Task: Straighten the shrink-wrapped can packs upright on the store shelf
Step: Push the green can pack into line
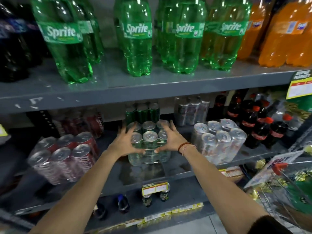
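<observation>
The green can pack (pixel 148 146) sits at the middle of the lower shelf (pixel 177 168), a little back from the front edge, six silver tops showing in two rows of three. It looks close to upright, leaning slightly toward the camera. The left hand (pixel 125 144) presses its left side and the right hand (pixel 170 141) its right side; the fingers (pixel 125 130) of both are spread wide along the pack's flanks, with the thumbs nearly meeting across the front face, so the pack is clasped between the palms rather than pinched.

By my judgement this pack is the one being set right, and the job is partway through. The red can pack (pixel 65 156) to the left tilts clearly forward and probably needs attention; the silver can pack (pixel 221 141) to the right also leans outward (wide-angle distortion may exaggerate both).

Counted: three six-packs in the front row, and three more packs behind them, a red one (pixel 92 121), a green one (pixel 142 112) and a silver one (pixel 192 110), too dim to judge. On the upper shelf (pixel 118 92), four green bottles (pixel 138 36) stand in front, with more behind.
</observation>
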`<action>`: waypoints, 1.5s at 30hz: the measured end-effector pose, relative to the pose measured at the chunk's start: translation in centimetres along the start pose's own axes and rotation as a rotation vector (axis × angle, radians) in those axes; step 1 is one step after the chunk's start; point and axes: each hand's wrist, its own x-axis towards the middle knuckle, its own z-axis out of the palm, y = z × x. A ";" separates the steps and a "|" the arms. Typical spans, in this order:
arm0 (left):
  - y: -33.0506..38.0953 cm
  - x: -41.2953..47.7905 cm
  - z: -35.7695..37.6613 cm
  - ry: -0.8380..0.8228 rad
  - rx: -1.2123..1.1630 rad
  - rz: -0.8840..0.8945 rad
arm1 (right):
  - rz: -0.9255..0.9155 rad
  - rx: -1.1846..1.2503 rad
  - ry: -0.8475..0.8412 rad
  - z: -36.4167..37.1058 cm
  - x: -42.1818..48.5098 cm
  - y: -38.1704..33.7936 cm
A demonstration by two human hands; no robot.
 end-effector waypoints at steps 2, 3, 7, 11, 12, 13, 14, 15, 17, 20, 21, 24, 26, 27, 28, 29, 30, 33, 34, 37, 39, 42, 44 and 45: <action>0.0 0.2 0.6 0.004 -0.089 0.012 | 0.017 0.029 0.054 0.5 0.3 0.3; 0.0 0.3 0.9 0.024 -0.117 0.007 | 0.021 0.037 0.074 0.6 0.3 0.3; 0.0 0.3 1.5 0.064 -0.167 -0.026 | 0.030 0.019 0.113 0.9 0.1 0.1; 0.1 -0.9 1.8 0.074 -0.181 -0.060 | 0.036 0.008 0.087 0.7 -0.8 -0.4; 0.2 -1.3 1.9 0.073 -0.178 -0.067 | 0.028 0.008 0.082 0.7 -1.2 -0.5; 0.3 -1.8 2.1 0.072 -0.176 -0.073 | 0.019 0.007 0.081 0.7 -1.6 -0.5; 0.4 -2.3 2.2 0.073 -0.175 -0.078 | 0.014 0.004 0.081 0.7 -2.1 -0.6; 0.4 -2.8 2.4 0.077 -0.176 -0.084 | 0.011 -0.001 0.078 0.8 -2.5 -0.6; 0.6 -3.6 2.7 0.083 -0.171 -0.098 | 0.008 -0.001 0.067 0.9 -3.4 -0.6; 1.0 -4.7 3.1 0.094 -0.144 -0.123 | 0.007 0.020 0.049 0.8 -4.4 -0.6; 1.1 -5.0 3.2 0.094 -0.133 -0.130 | 0.007 0.026 0.045 0.7 -4.7 -0.6; 1.5 -5.6 3.2 0.085 -0.114 -0.133 | 0.005 0.035 0.037 0.7 -5.3 -0.6; 1.6 -5.9 3.1 0.083 -0.120 -0.131 | 0.000 0.042 0.037 0.9 -5.5 -0.6; 1.7 -6.0 3.0 0.083 -0.122 -0.126 | 0.000 0.044 0.039 0.9 -5.6 -0.6; 1.7 -6.1 3.0 0.084 -0.125 -0.121 | 0.000 0.043 0.037 0.9 -5.6 -0.6; 1.7 -6.2 3.0 0.085 -0.127 -0.118 | 0.001 0.042 0.034 0.9 -5.5 -0.6; 1.8 -6.3 3.0 0.088 -0.125 -0.118 | 0.000 0.040 0.029 0.8 -5.4 -0.6; 1.8 -6.5 3.2 0.109 -0.100 -0.123 | -0.019 0.025 0.019 0.7 -5.2 -0.5; 1.8 -6.5 3.2 0.112 -0.091 -0.119 | -0.024 0.022 0.020 0.7 -5.2 -0.4; 1.7 -6.5 3.3 0.112 -0.074 -0.110 | -0.028 0.021 0.028 0.8 -5.2 -0.3; 1.6 -6.3 3.3 0.115 -0.065 -0.104 | -0.027 0.018 0.035 0.8 -5.2 -0.3; 1.4 -6.2 3.4 0.119 -0.049 -0.092 | -0.015 0.010 0.041 0.9 -5.4 -0.4; 1.4 -6.1 3.5 0.114 -0.054 -0.082 | -0.003 0.009 0.031 0.8 -5.6 -0.5; 1.4 -6.1 3.4 0.104 -0.065 -0.076 | 0.004 0.008 0.021 0.7 -5.6 -0.6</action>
